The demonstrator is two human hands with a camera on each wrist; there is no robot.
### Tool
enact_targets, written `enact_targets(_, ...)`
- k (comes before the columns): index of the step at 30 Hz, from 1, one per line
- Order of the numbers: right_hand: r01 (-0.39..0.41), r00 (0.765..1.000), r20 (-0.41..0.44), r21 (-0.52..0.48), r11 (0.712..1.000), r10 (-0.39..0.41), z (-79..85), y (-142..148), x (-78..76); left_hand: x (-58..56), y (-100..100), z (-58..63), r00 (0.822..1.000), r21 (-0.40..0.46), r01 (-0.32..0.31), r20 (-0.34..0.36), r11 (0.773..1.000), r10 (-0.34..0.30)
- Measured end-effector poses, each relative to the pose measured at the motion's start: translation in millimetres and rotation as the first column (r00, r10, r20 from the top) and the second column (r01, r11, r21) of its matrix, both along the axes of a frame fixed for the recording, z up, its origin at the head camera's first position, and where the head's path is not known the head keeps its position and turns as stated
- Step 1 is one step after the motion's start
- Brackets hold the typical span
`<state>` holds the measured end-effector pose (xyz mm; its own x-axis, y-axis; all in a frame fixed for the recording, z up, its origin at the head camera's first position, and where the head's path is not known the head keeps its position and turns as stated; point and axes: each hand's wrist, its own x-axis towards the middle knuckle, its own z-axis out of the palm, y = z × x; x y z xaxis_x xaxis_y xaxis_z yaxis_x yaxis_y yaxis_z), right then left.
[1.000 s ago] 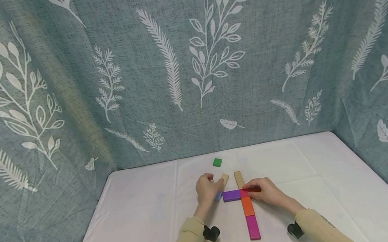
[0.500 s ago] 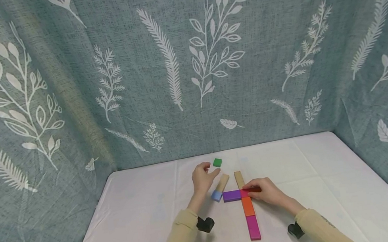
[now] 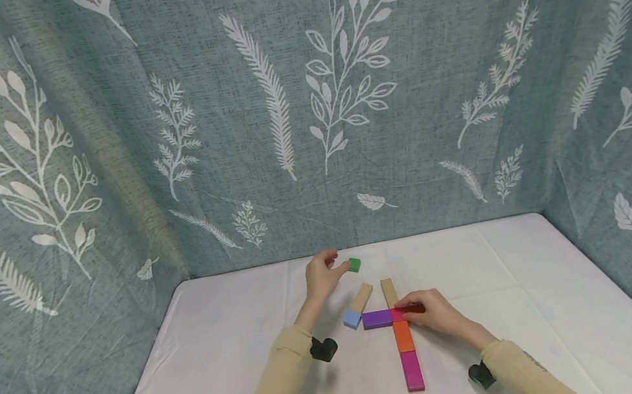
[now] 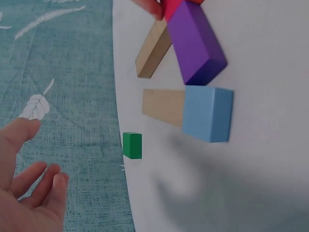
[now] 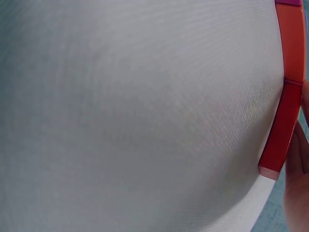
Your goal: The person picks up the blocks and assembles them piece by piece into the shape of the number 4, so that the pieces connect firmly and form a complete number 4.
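My left hand (image 3: 321,278) hovers near the table's far edge, its thumb beside a small green block (image 3: 355,265). In the left wrist view, a gap separates its loosely bent fingers from that green block (image 4: 132,145). My right hand (image 3: 434,310) pinches a red block (image 3: 397,313) between thumb and fingers, covering part of it. Around the red block, a purple block (image 3: 377,319) lies to the left and a plain wooden block (image 3: 389,293) beyond. Toward me run an orange block (image 3: 403,336) and a magenta block (image 3: 412,371).
Left of the purple block lies a light blue block (image 3: 352,318) against a second wooden block (image 3: 362,297), set at a slant. A white cloth covers the table (image 3: 221,344). Patterned curtains (image 3: 308,126) hang behind it and at both sides.
My left hand has left the light blue and slanted wooden blocks, moving away from me to the green block. My right hand has stayed on the red block.
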<state>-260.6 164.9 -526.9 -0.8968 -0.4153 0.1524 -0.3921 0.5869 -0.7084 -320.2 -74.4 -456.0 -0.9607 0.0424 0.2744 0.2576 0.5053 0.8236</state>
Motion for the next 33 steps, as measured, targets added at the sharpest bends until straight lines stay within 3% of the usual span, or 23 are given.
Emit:
enact_targets(10, -0.003, 1.000, -0.016, 0.001, 1.000, 0.003, -1.9, 0.4, -2.9, -18.6, 3.1, -1.7, 0.999, -0.014, 0.026, 0.029, 1.000, -0.025)
enact_targets(21, -0.026, 1.000, -0.008, -0.007, 1.000, 0.026, -2.4, 2.6, -4.2, -29.9, -1.7, -19.4, 0.999, -0.030, 0.043, 0.034, 0.999, -0.042)
enact_targets(33, -0.028, 1.000, -0.001, -0.001, 1.000, 0.028, -3.1, 4.4, -7.2, -43.9, -2.9, -29.5, 0.986, -0.055, 0.136, 0.100, 0.989, -0.130)
